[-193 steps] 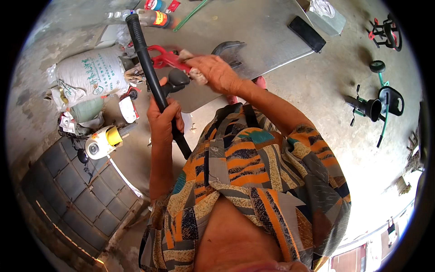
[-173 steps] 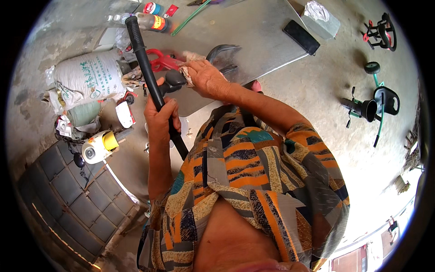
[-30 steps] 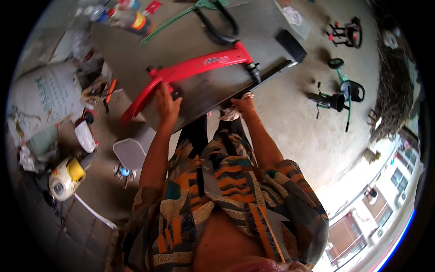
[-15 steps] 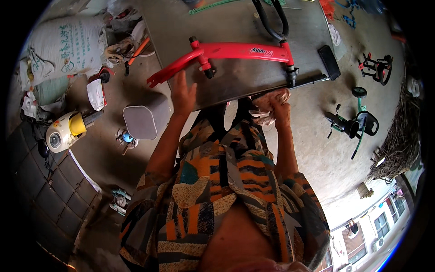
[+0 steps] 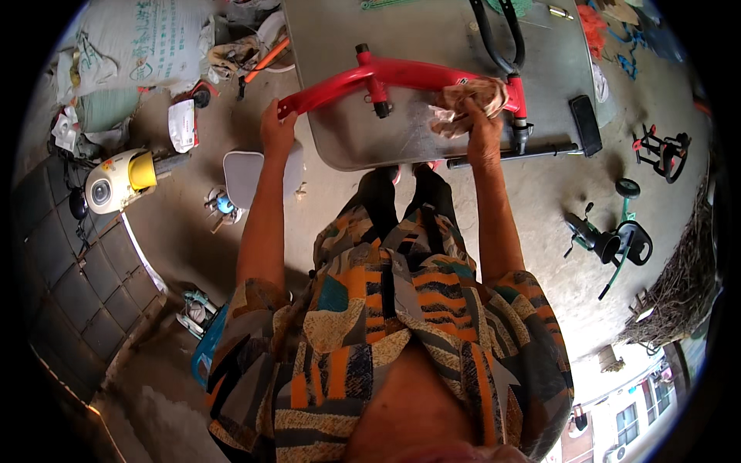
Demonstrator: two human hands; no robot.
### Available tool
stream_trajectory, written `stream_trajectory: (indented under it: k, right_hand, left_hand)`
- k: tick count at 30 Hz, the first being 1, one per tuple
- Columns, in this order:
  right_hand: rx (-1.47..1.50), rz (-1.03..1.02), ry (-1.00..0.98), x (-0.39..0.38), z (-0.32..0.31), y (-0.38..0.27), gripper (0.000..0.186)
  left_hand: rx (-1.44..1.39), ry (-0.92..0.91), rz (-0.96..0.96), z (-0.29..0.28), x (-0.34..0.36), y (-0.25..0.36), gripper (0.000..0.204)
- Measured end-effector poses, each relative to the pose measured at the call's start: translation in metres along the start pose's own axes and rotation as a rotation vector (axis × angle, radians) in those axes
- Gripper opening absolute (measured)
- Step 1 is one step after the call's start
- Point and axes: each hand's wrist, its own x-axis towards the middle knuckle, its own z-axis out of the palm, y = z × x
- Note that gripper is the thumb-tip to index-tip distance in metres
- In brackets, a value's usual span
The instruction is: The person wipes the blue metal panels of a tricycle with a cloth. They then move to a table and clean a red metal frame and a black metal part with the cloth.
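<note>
A red bicycle frame (image 5: 409, 72) lies across the grey table, with dark fittings on its short cross tube. My left hand (image 5: 277, 133) is closed around the frame's left end, which sticks out past the table edge. In my right hand (image 5: 484, 137) is a crumpled pinkish-brown cloth (image 5: 480, 98), pressed onto the frame near its right end and covering part of the tube there. A black U-shaped fork (image 5: 499, 55) rises from the frame's right end. Below that end, a black rod (image 5: 544, 152) lies along the table's near edge.
The table (image 5: 340, 143) also bears a black phone-like slab (image 5: 585, 125) at its right edge. A grey stool (image 5: 244, 179) stands at left below the table. Large white sacks (image 5: 143, 42) are at far left. Small cycle parts (image 5: 629, 239) lie on the floor at right.
My left hand has moved left and closed on the frame's left end. My right hand has brought the cloth up from the table's near edge onto the frame.
</note>
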Motion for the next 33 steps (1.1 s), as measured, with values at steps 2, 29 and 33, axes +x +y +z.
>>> stream_trajectory:
  k: [2, 29, 33]
  right_hand:
    - [0.031, -0.023, -0.028, -0.010, 0.007, -0.012, 0.025]
    - [-1.324, -0.987, -0.514, -0.059, 0.241, 0.149, 0.068]
    - [-1.476, -1.018, -0.324, -0.025, 0.205, 0.114, 0.063]
  left_hand:
    - [-0.268, -0.036, -0.212, -0.003, 0.002, 0.000, 0.033]
    - [-1.740, -0.786, -0.896, -0.029, 0.028, -0.044, 0.055]
    - [-1.501, -0.792, -0.826, -0.037, 0.029, -0.035, 0.060]
